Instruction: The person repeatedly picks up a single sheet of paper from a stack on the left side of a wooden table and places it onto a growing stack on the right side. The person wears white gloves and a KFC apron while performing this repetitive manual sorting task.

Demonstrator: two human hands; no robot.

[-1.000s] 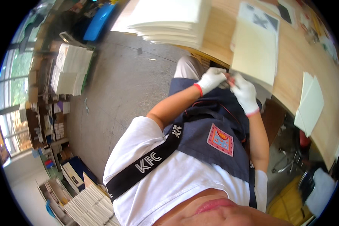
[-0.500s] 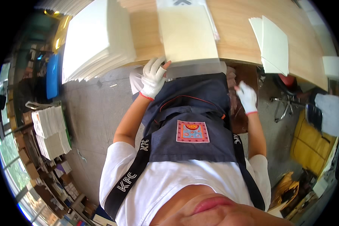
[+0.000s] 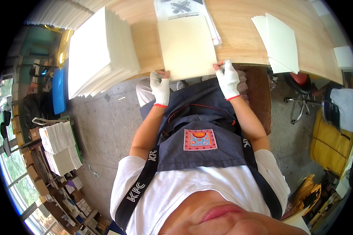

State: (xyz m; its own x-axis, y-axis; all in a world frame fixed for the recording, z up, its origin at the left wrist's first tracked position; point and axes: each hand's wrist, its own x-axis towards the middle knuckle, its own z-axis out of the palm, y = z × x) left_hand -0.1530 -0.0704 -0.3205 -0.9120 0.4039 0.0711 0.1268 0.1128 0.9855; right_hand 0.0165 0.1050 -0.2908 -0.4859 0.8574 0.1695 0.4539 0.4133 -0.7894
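Observation:
A rectangular stack or sheet of cream paper [image 3: 188, 49] lies at the table's near edge, its near end jutting slightly over it. My left hand [image 3: 160, 87], in a white knit glove with bare fingertips, pinches its near left corner. At the near right corner my right hand [image 3: 228, 79], gloved the same way, grips the paper's edge between thumb and fingers. Beneath the paper's far end lies a clear plastic bag [image 3: 203, 7] with a dark printed drawing. How thick the cream paper is, I cannot tell.
A tall stack of white paper [image 3: 90, 51] stands on the table [image 3: 235, 39] to the left. Some white sheets [image 3: 282, 43] lie fanned at the right. Below are a wheeled chair [image 3: 298, 105], a yellow padded item [image 3: 329, 145] and more paper bundles [image 3: 59, 145] at left.
My right hand has come up and left from beside my lap to the paper's right corner. My left hand has shifted slightly down, and the cream paper sits nearer to me.

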